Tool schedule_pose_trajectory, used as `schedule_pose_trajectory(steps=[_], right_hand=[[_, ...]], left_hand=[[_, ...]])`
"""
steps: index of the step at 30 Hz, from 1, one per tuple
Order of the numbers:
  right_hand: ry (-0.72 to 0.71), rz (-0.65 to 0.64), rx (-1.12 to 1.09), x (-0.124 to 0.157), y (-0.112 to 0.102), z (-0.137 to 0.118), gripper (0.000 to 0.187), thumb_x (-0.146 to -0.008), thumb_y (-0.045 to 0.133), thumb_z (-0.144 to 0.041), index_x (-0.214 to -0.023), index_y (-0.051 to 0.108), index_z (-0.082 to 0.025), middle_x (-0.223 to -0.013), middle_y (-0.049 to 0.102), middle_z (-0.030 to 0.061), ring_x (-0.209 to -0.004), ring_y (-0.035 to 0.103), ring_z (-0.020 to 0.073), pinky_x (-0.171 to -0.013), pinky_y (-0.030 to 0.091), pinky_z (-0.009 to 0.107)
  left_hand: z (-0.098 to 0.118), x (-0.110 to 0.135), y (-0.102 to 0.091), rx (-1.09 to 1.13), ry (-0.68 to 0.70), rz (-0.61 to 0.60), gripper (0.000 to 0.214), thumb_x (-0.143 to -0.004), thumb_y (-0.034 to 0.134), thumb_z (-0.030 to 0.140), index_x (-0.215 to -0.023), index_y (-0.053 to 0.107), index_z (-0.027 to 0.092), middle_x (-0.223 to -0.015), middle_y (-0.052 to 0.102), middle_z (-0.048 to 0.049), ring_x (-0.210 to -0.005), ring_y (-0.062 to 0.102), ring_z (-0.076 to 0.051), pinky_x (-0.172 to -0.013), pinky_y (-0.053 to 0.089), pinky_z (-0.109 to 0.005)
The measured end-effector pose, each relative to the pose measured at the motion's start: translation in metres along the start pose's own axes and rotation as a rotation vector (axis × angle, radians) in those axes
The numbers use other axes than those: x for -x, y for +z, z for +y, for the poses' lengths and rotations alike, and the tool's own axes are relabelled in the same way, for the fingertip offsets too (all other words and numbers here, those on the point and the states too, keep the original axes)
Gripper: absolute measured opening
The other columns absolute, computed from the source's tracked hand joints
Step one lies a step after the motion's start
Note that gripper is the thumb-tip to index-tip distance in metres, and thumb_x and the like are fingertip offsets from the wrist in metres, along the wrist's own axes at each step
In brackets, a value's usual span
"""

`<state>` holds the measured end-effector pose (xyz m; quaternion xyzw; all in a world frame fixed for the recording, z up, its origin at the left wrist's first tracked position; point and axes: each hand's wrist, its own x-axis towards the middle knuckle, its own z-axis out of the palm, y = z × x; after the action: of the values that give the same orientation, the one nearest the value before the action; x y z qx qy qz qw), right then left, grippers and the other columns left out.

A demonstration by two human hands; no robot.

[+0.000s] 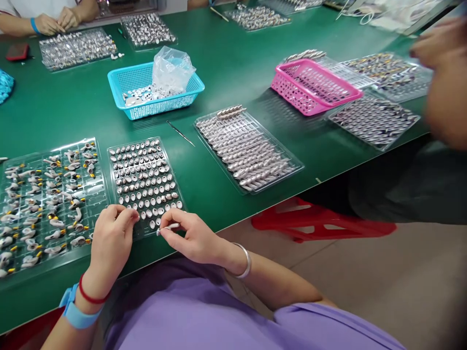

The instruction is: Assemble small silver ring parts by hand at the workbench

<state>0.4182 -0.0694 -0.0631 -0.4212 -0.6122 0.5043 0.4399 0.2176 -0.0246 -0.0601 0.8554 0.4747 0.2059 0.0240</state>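
My right hand (193, 236) pinches a small white earbud piece (171, 227) above the near edge of the middle tray. Over that tray's lower left corner, my left hand (114, 236) has its thumb and fingertips closed together; whatever is between them is hidden. Rows of round white earbud shells (142, 182) fill the clear middle tray under my hands. To the left lies a larger clear tray (102, 194) of white earbuds with yellow tips. On the right, another tray (251, 150) carries rows of slim white stems.
Metal tweezers (180, 133) lie behind the trays. A blue basket (156, 108) with white parts and a plastic bag stands farther back, a pink basket (310, 99) to the right. A person's hands (58, 23) are across the table; another person's arm (447, 82) is at right.
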Motion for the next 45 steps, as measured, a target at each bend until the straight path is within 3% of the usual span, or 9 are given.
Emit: schedule_pose_trajectory(steps=[6,10,16,19,23,27,35,40,45], right_hand=[[-0.089,0.012,0.057,-0.005,0.009,-0.002,0.003,-0.085,0.052,-0.018,-0.083,0.053,-0.017,-0.078,0.056,0.001,-0.068,0.053,0.0108,-0.064,0.049,0.023],[-0.082,0.009,0.072,-0.005,0.009,-0.001,0.004,-0.086,0.051,-0.018,-0.085,0.054,-0.016,-0.08,0.059,0.0027,-0.071,0.057,0.012,-0.067,0.051,0.024],[-0.237,0.031,0.123,-0.002,0.014,-0.004,0.003,-0.088,0.051,-0.015,-0.088,0.052,-0.018,-0.105,0.068,0.0107,-0.085,0.064,0.0139,-0.074,0.054,0.025],[-0.387,0.014,0.177,-0.001,0.019,-0.006,0.008,-0.087,0.051,-0.011,-0.089,0.05,-0.019,-0.111,0.068,0.012,-0.091,0.066,0.0147,-0.079,0.055,0.026],[-0.463,0.013,0.24,0.001,0.022,-0.008,0.01,-0.088,0.05,-0.01,-0.091,0.049,-0.019,-0.111,0.068,0.014,-0.107,0.065,0.0179,-0.091,0.054,0.03],[-0.495,-0.005,0.272,0.005,0.022,-0.012,0.007,-0.089,0.05,-0.011,-0.089,0.049,-0.019,-0.103,0.07,0.0141,-0.103,0.066,0.0179,-0.09,0.054,0.03],[-0.269,0.033,0.2,0.004,0.019,-0.025,0.004,-0.086,0.053,-0.017,-0.083,0.052,-0.018,-0.074,0.059,0.0006,-0.065,0.054,0.0109,-0.064,0.048,0.022],[-0.135,-0.023,0.224,0.002,0.021,-0.029,0.007,-0.083,0.055,-0.016,-0.077,0.053,-0.018,-0.071,0.056,-0.0011,-0.06,0.048,0.0099,-0.059,0.041,0.021],[-0.111,-0.048,0.253,0.002,0.022,-0.028,0.007,-0.082,0.054,-0.016,-0.076,0.052,-0.018,-0.069,0.055,-0.0015,-0.059,0.047,0.0097,-0.057,0.039,0.021]], left_hand=[[0.0,0.001,0.002,-0.022,-0.016,0.02,0.022,-0.091,0.051,0.02,-0.1,0.071,0.014,-0.087,0.058,-0.011,-0.08,0.055,-0.026,-0.072,0.047,-0.039],[-0.001,-0.003,0.002,-0.004,-0.032,-0.005,0.02,-0.089,0.054,0.022,-0.082,0.073,0.021,-0.084,0.06,-0.0091,-0.074,0.054,-0.025,-0.068,0.045,-0.038],[0.008,0.005,-0.008,0.16,-0.159,0.044,0.016,-0.092,0.05,0.024,-0.091,0.065,0.018,-0.085,0.07,-0.0066,-0.075,0.065,-0.021,-0.071,0.052,-0.033],[0.017,0.014,-0.018,0.37,-0.28,0.027,0.018,-0.092,0.053,0.03,-0.097,0.065,0.018,-0.083,0.075,-0.0034,-0.067,0.07,-0.016,-0.062,0.056,-0.025],[0.025,0.027,-0.025,0.827,-0.571,-0.037,0.027,-0.084,0.066,0.038,-0.102,0.072,0.019,-0.089,0.079,-0.0033,-0.072,0.073,-0.017,-0.067,0.06,-0.025],[0.029,0.038,-0.024,0.918,-0.652,0.008,0.027,-0.072,0.078,0.035,-0.096,0.076,0.022,-0.091,0.08,-0.0028,-0.075,0.074,-0.019,-0.069,0.062,-0.025],[0.036,0.054,-0.019,0.931,-0.676,0.086,0.024,-0.068,0.082,0.032,-0.089,0.079,0.022,-0.079,0.08,-0.0023,-0.065,0.073,-0.018,-0.062,0.062,-0.024],[0.039,0.059,-0.021,0.948,-0.629,0.093,0.019,-0.069,0.081,0.028,-0.086,0.079,0.023,-0.076,0.079,-0.0004,-0.063,0.072,-0.016,-0.061,0.061,-0.021],[0.04,0.057,-0.022,0.922,-0.56,0.084,0.018,-0.071,0.079,0.02,-0.087,0.078,0.028,-0.075,0.076,0.0044,-0.063,0.068,-0.01,-0.061,0.057,-0.014]])
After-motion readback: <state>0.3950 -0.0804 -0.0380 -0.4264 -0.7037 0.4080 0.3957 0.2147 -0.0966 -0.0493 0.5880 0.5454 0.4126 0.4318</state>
